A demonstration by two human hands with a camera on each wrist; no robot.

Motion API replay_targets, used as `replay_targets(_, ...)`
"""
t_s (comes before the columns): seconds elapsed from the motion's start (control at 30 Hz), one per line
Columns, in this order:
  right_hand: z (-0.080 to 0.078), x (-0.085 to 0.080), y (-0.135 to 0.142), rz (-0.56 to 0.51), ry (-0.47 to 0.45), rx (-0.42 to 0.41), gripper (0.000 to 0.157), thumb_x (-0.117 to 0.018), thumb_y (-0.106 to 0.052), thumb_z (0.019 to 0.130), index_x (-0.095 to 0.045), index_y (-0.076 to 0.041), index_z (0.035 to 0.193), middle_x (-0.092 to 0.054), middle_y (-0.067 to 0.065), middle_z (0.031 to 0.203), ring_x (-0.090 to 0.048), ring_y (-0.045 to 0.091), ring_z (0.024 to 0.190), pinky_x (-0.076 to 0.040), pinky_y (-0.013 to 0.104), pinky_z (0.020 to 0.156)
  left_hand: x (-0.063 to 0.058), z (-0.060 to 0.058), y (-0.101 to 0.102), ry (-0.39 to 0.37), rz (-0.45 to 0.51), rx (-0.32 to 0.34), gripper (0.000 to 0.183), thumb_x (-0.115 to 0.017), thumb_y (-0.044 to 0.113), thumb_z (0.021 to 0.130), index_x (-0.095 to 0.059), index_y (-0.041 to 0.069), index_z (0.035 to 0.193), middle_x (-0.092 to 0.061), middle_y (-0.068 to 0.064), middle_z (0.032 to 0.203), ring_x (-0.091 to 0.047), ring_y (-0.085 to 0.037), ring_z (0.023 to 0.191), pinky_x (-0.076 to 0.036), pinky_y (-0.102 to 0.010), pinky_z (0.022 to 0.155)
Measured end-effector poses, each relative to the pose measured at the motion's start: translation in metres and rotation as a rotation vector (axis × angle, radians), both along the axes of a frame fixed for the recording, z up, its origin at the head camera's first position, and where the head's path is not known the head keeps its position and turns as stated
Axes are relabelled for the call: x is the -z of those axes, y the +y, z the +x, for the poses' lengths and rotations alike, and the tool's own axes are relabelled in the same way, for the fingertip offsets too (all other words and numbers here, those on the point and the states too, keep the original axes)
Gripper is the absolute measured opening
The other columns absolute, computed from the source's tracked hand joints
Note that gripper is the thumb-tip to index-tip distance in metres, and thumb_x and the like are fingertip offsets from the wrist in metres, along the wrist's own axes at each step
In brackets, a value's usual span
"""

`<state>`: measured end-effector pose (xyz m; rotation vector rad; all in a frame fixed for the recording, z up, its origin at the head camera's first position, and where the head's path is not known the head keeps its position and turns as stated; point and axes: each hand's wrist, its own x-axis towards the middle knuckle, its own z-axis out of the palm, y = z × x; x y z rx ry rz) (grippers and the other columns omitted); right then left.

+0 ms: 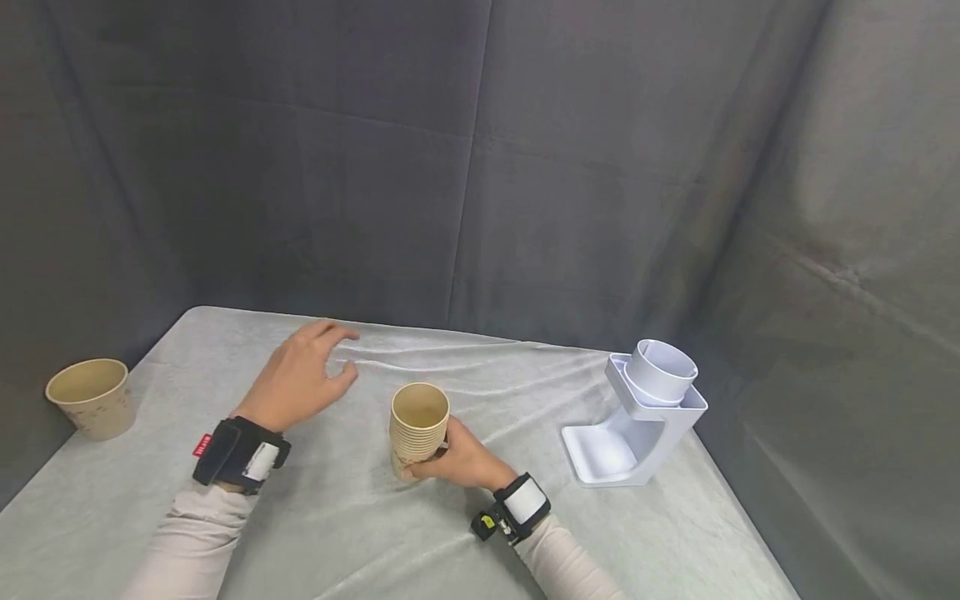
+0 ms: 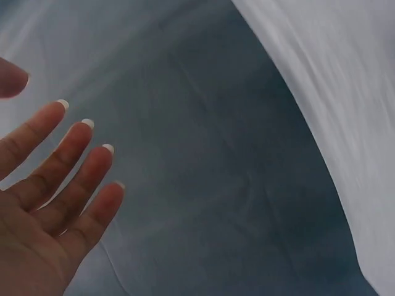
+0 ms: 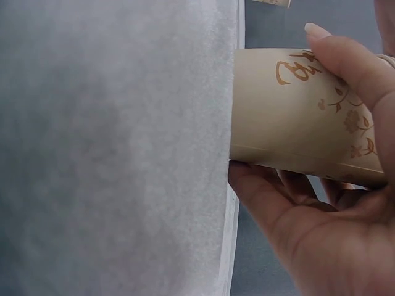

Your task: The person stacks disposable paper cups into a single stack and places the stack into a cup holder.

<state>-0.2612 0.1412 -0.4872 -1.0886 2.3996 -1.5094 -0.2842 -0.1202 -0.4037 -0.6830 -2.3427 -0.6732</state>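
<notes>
A stack of beige paper cups (image 1: pixel 418 423) stands upright on the cloth-covered table, mouths up. Its lower side carries brown floral print and lettering in the right wrist view (image 3: pixel 296 111). My right hand (image 1: pixel 467 457) grips the stack low down, the thumb on one side and fingers round the other. To the left of the stack, my left hand (image 1: pixel 296 375) hovers over the table, thumb and fingers spread apart with nothing between them. In the left wrist view its loosely extended fingers (image 2: pixel 77 169) show against the grey curtain.
On the table's left edge stands another beige paper cup or stack (image 1: pixel 93 400), wide mouth up. A white plastic stand (image 1: pixel 637 425) with a round white holder (image 1: pixel 660 372) on top is at the right. Grey curtains (image 1: pixel 375 167) enclose the back and sides of the table (image 1: pixel 337 533).
</notes>
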Motion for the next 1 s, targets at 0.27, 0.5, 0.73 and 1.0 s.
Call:
replay_targets(0.27, 0.0, -0.001, 0.001, 0.018, 0.004, 0.001, 0.067, -0.078, -0.009, 0.067, -0.046, -0.014, 0.125, -0.058, 0.001, 0.115, -0.055, 0.013, 0.106, -0.044, 0.034, 0.09, 0.0, -0.002, -0.077, -0.151, 0.048, -0.182, 0.039, -0.059, 0.026, 0.083, -0.056, 0.005, 0.116, -0.05, -0.018, 0.12, -0.046, -0.04, 0.11, -0.038, -0.062, 0.087)
replay_targets(0.5, -0.012, 0.019, 0.003, 0.023, 0.025, 0.005, 0.069, -0.079, -0.015, 0.066, -0.045, -0.021, 0.126, -0.057, -0.002, 0.116, -0.054, 0.012, 0.106, -0.044, 0.035, 0.091, 0.009, 0.002, -0.138, -0.203, 0.009, -0.301, 0.044, -0.057, 0.032, 0.083, -0.054, 0.002, 0.116, -0.047, -0.029, 0.118, -0.039, -0.05, 0.107, -0.032, -0.068, 0.081)
replay_targets(0.73, -0.009, 0.013, 0.002, 0.008, 0.025, -0.009, 0.068, -0.079, -0.012, 0.066, -0.046, -0.018, 0.125, -0.057, 0.0, 0.115, -0.055, 0.013, 0.106, -0.045, 0.036, 0.091, 0.02, 0.005, -0.173, -0.232, -0.018, -0.412, 0.051, -0.059, 0.032, 0.081, -0.05, -0.003, 0.117, -0.04, -0.033, 0.12, -0.03, -0.057, 0.11, -0.023, -0.072, 0.087)
replay_targets(1.0, 0.002, -0.004, 0.001, 0.038, 0.013, -0.015, 0.066, -0.077, -0.009, 0.067, -0.046, -0.013, 0.125, -0.057, 0.001, 0.116, -0.054, 0.014, 0.108, -0.043, 0.034, 0.093, 0.039, 0.005, -0.205, -0.275, -0.031, -0.538, 0.055, -0.061, 0.036, 0.08, -0.05, -0.003, 0.117, -0.033, -0.037, 0.122, -0.016, -0.061, 0.121, -0.017, -0.072, 0.093)
